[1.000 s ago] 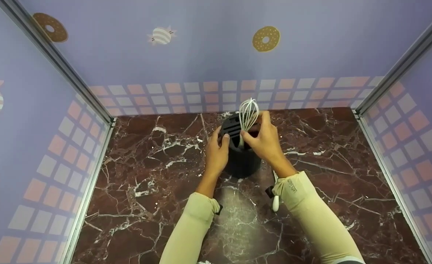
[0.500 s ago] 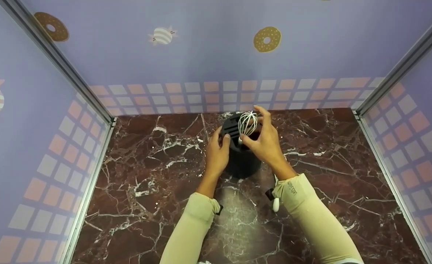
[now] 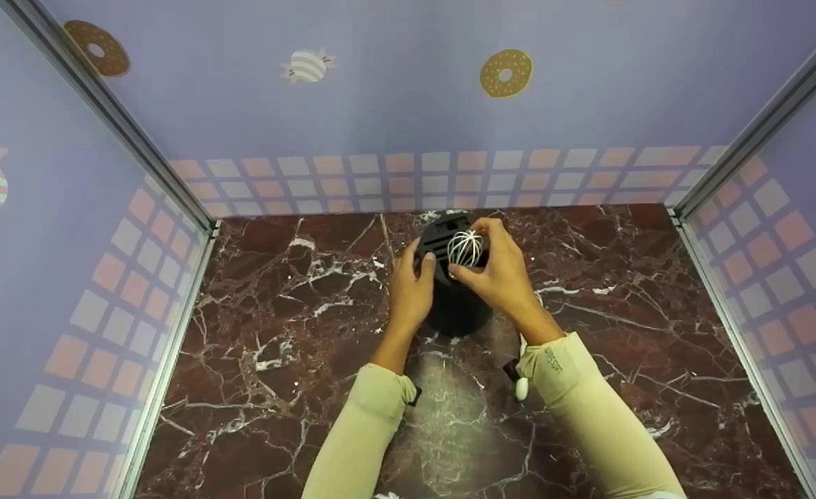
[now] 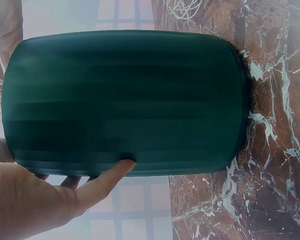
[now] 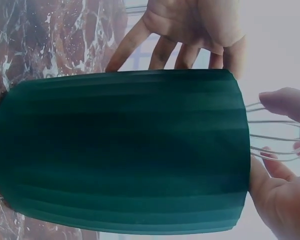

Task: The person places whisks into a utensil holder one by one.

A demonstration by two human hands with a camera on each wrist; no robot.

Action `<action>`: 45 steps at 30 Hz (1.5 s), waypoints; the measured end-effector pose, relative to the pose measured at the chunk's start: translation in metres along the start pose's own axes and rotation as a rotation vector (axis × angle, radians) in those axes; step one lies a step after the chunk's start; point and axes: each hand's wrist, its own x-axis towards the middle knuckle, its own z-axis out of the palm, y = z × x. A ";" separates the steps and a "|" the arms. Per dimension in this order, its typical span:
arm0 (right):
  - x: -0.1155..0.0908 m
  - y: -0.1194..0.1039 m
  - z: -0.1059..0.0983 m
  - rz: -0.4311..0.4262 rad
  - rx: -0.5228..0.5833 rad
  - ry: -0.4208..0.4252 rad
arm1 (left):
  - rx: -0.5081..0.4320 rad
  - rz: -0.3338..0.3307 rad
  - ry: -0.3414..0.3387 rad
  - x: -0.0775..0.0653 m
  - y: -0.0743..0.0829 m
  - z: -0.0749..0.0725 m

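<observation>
A dark, slotted-top utensil holder (image 3: 457,312) stands upright on the marble-patterned table; both wrist views show its ribbed side (image 4: 125,105) as deep green. My left hand (image 3: 411,291) grips its left side, thumb near the top rim, the other fingers spread along the wall (image 5: 195,30). Over the right part of the opening, my right hand (image 3: 505,274) holds a white wire whisk (image 3: 464,248) between thumb and fingers. The whisk's wires (image 5: 275,136) stick out above the rim in the right wrist view, while its handle is hidden inside the holder.
A white-handled utensil (image 3: 522,388) lies on the table, partly covered by the right sleeve (image 3: 588,409). White wire loops (image 4: 184,7) show on the table in the left wrist view. Purple patterned walls (image 3: 394,111) enclose the table (image 3: 297,360) at the back and sides.
The whisk has gone down into the holder, so less of it stands above the top. My right hand has followed it slightly lower; the left hand stays in place.
</observation>
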 end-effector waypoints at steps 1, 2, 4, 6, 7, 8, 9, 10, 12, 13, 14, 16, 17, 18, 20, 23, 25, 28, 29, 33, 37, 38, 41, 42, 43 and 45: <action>0.000 -0.001 0.000 -0.005 -0.022 -0.012 | -0.003 -0.001 -0.001 0.000 0.000 0.000; 0.000 -0.001 -0.001 -0.010 -0.042 -0.026 | -0.004 -0.004 -0.003 0.000 0.000 0.000; 0.000 -0.001 0.000 -0.025 -0.078 -0.049 | -0.006 -0.009 -0.006 0.000 0.000 0.000; 0.000 -0.002 0.000 -0.045 -0.103 -0.069 | -0.011 -0.015 -0.010 0.000 0.000 0.000; 0.000 -0.002 0.000 -0.052 -0.112 -0.078 | -0.013 -0.016 -0.012 0.000 0.000 0.000; 0.000 -0.002 0.000 -0.061 -0.119 -0.083 | -0.011 -0.017 -0.013 0.000 0.000 0.000; -0.001 -0.003 0.001 -0.070 -0.122 -0.088 | -0.011 -0.018 -0.013 0.000 0.000 0.000; -0.001 -0.003 0.001 -0.079 -0.120 -0.093 | -0.009 -0.019 -0.013 0.000 0.000 0.000; -0.002 -0.003 0.001 -0.095 -0.120 -0.102 | -0.003 -0.019 -0.011 0.000 0.000 0.000; -0.002 -0.003 0.000 -0.100 -0.118 -0.107 | 0.000 -0.018 -0.010 0.000 0.000 0.000; -0.003 -0.003 0.000 -0.105 -0.114 -0.112 | 0.003 -0.019 -0.008 0.000 0.000 0.000; -0.004 -0.004 -0.002 -0.105 -0.089 -0.118 | 0.000 -0.018 -0.006 0.000 0.000 0.001; -0.005 -0.004 -0.004 -0.104 -0.078 -0.119 | -0.004 -0.016 -0.006 0.000 0.000 0.001; -0.006 -0.005 -0.005 -0.096 -0.060 -0.120 | -0.010 -0.018 -0.010 0.000 0.000 0.001; -0.007 -0.006 -0.009 -0.079 -0.017 -0.117 | -0.024 -0.018 -0.016 0.000 0.000 0.001; -0.010 -0.007 -0.016 -0.056 0.018 -0.101 | -0.022 -0.022 -0.018 -0.001 0.000 0.000; -0.012 -0.007 -0.020 -0.048 0.030 -0.080 | -0.013 -0.024 -0.014 -0.001 0.000 0.000; -0.014 -0.006 -0.027 -0.050 0.042 -0.038 | -0.001 -0.021 -0.006 0.000 -0.001 0.000; -0.015 -0.005 -0.030 -0.050 0.050 -0.021 | -0.001 -0.019 -0.005 0.000 -0.001 0.000; -0.018 -0.002 -0.042 -0.033 0.076 0.069 | -0.014 -0.013 -0.008 -0.001 -0.002 0.001; -0.021 0.004 -0.053 0.013 0.110 0.168 | -0.021 -0.013 -0.010 -0.001 -0.002 0.001; -0.022 0.006 -0.056 0.032 0.121 0.188 | -0.022 -0.014 -0.011 -0.001 -0.003 0.001; -0.026 0.014 -0.061 0.091 0.145 0.236 | -0.024 -0.014 -0.016 -0.001 -0.003 0.001; -0.027 0.017 -0.063 0.109 0.151 0.248 | -0.023 -0.015 -0.018 -0.001 -0.003 0.001; -0.029 0.021 -0.064 0.128 0.159 0.256 | -0.025 -0.011 -0.016 -0.001 -0.002 0.001; -0.033 0.029 -0.065 0.154 0.179 0.265 | -0.022 -0.008 -0.014 -0.001 -0.002 0.001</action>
